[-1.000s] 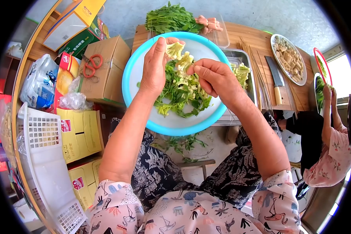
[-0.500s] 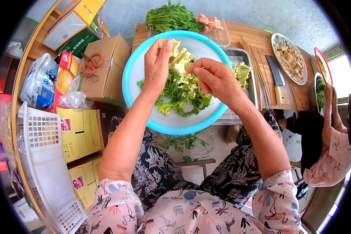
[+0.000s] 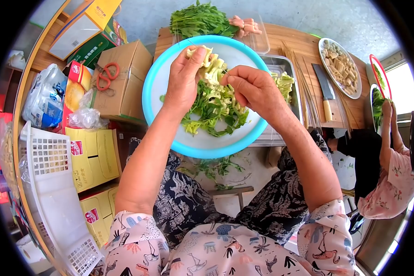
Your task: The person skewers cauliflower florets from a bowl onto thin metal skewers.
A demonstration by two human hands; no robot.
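Note:
My left hand point(image 3: 185, 76) is closed around pale cauliflower florets point(image 3: 211, 64), held over a large white basin point(image 3: 172, 126) with a blue rim. Close by, my right hand point(image 3: 253, 85) pinches thumb and forefinger together at the right side of those florets. Whatever sits between its fingertips is too small to make out. Below both hands, more cauliflower pieces and green leaves point(image 3: 211, 117) lie in the basin.
Behind the basin are a bundle of greens point(image 3: 200, 20) and pink pieces point(image 3: 244, 26) in a clear tray. To the right lie a metal tray point(image 3: 295, 99), thin skewers point(image 3: 303, 87), a cleaver point(image 3: 324, 87) and an oval plate point(image 3: 338, 69). Another person's arms point(image 3: 388, 124) are at far right.
My right hand's fingers have curled in a little beside the florets. My left hand keeps its hold, and the view has shifted very slightly.

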